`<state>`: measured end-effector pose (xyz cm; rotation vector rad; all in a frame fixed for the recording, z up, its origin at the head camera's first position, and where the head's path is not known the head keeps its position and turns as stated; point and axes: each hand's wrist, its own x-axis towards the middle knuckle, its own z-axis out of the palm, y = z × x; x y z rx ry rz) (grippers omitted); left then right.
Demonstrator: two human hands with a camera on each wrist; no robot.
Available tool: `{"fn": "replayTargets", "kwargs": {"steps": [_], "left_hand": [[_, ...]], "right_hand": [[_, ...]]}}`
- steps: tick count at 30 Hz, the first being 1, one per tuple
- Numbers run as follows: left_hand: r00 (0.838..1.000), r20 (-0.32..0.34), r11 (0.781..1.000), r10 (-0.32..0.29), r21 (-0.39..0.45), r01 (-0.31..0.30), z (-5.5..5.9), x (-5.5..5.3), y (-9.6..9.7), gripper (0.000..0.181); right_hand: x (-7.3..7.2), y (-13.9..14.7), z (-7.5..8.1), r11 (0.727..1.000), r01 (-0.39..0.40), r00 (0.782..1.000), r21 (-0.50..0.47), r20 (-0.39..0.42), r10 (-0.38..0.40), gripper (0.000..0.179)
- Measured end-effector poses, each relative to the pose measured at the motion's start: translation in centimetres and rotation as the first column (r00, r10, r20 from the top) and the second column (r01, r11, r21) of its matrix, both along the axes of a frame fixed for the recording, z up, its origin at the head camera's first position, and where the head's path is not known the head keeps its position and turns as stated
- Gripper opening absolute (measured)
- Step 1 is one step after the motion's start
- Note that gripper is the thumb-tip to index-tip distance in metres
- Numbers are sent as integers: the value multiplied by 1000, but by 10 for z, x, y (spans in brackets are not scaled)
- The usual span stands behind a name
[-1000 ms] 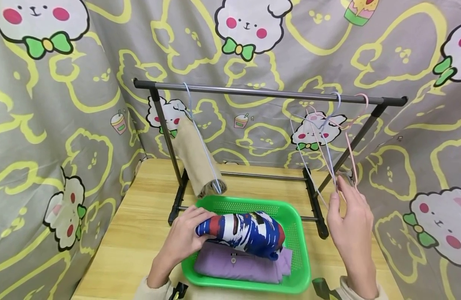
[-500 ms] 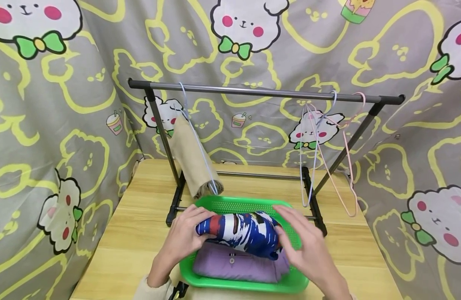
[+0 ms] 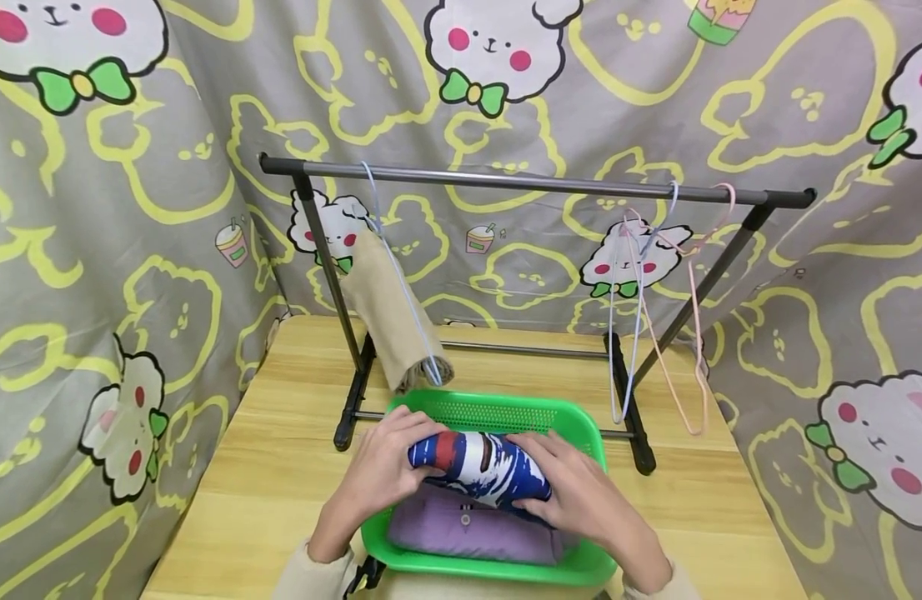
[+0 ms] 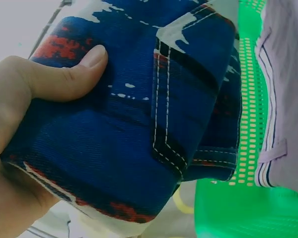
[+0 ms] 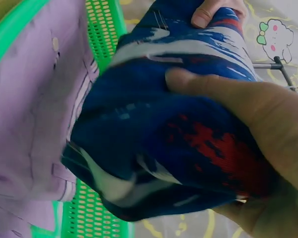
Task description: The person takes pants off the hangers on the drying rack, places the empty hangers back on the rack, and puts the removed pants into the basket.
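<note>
A folded pair of blue, white and red patterned pants [image 3: 485, 467] is held over the green basket [image 3: 498, 572]. My left hand [image 3: 386, 457] grips their left end, its thumb [image 4: 72, 79] lying across the cloth beside a stitched pocket. At the opposite end my right hand [image 3: 577, 485] holds them, thumb [image 5: 213, 89] on top and fingers underneath. Folded purple pants [image 3: 472, 533] with a button and striped waistband lie in the basket below; the patterned pants partly cover them in the head view.
Behind the basket stands a dark metal clothes rack [image 3: 491, 178] on a wooden table [image 3: 243, 467]. Beige folded cloth [image 3: 389, 308] hangs from a blue hanger at its left. Toward the right end hang a bare blue hanger [image 3: 674, 200] and a pink hanger [image 3: 694, 308]. Patterned curtain [image 3: 161, 250] encloses the sides and back.
My right hand has left the hangers at the right and come down to grip the right end of the patterned pants. The bare blue hanger swung back to hang freely. My left hand keeps its hold.
</note>
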<state>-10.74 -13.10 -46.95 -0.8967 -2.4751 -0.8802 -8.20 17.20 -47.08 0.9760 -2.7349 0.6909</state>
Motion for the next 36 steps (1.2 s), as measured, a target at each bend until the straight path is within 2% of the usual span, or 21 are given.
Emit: {"fn": "replayTargets", "kwargs": {"steps": [4, 7, 10, 14, 17, 20, 24, 28, 30, 32, 36], "left_hand": [[999, 42, 1000, 3, -27, -2, -1, -5, 1, 54], [996, 92, 998, -14, -54, 19, 1, -9, 3, 57], [986, 160, 994, -42, -98, 58, 3, -13, 5, 62], [969, 235, 975, -77, -186, 122, 3, -20, 8, 74], [971, 224, 965, -87, -224, 138, 3, -24, 11, 82], [981, 177, 966, -75, -231, 115, 2, -27, 13, 84], [988, 151, 956, -45, -279, 86, -4, -28, 15, 82], [984, 174, 933, -42, -346, 101, -15, -26, 16, 80], [976, 211, 920, -48, -372, 125, -20, -25, 16, 80], [962, 267, 905, -55, -393, 161, -24, -23, 18, 79], [917, 394, 887, -63, -399, 233, -27, -18, 17, 75]], "right_hand": [[-5, 5, 0, 999, -30, 999, -26, 27, 31, 77], [-11, 11, 3, 997, -56, 998, -44, 25, 57, 73], [-17, 17, 3, 997, -64, 998, -51, -11, 63, 74], [-28, 22, -1, 996, -64, 994, -65, -91, 58, 76], [-34, 23, -7, 995, -58, 991, -77, -128, 48, 78], [-38, 21, -14, 996, -47, 989, -71, -144, 36, 78], [-42, 15, -24, 999, -41, 979, 11, -198, 42, 75], [-44, 8, -40, 995, -34, 961, 94, -269, 59, 75], [-42, 5, -49, 992, -25, 960, 120, -274, 57, 77], [-39, 3, -57, 989, -23, 966, 149, -253, 61, 78], [-30, 2, -66, 981, -34, 989, 191, -134, 61, 82]]}}
